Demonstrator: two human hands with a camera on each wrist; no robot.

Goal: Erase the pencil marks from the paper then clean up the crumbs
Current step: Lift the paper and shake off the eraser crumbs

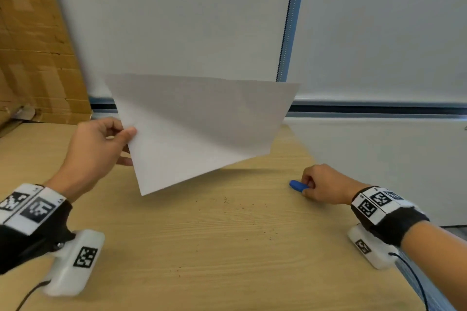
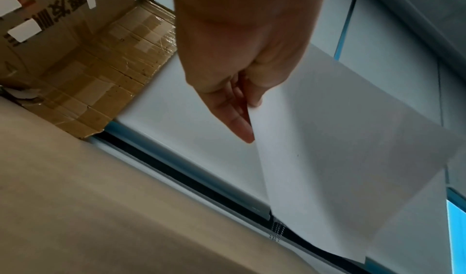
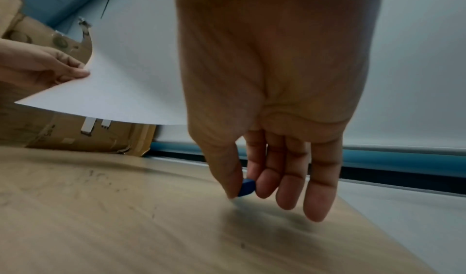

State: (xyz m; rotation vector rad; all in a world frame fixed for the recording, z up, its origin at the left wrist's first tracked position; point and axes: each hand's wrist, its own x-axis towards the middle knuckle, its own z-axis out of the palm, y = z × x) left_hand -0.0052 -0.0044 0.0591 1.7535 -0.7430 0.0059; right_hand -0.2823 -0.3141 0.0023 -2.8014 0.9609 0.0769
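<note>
**Paper's up in the air, eraser pinched off to the right**

So the left hand (image 1: 93, 149) has the paper (image 1: 202, 129) lifted clear off the tabletop (image 1: 227, 260). The grip there is a pinch on the sheet's left edge, thumb on the near face and fingers behind it. The sheet hangs tilted, its lowest corner pointing down toward the tabletop without touching, and it throws a soft shadow on the wood underneath. Can't make out any pencil marks on the side facing the head camera; it looks blank from here.

The right hand (image 1: 326, 184) is low over the right side of the tabletop, well apart from the paper. Its grip is pressed around a small blue eraser (image 1: 298, 185), held between thumb and index finger, with the blue end poking out to the left. In the right wrist view the other fingers (image 3: 320, 198) hang down loosely beside it. Whether the eraser actually touches the wood, I can't tell.

The crumbs (image 1: 227, 202) are scattered as little dark specks on the bare wood, mostly in the middle below the raised sheet, with a few more closer to the near edge.

Background stuff: a taped-up cardboard box (image 1: 32, 45) sits at the far left, and white panels (image 1: 379, 33) with blue trim run behind the tabletop.
</note>
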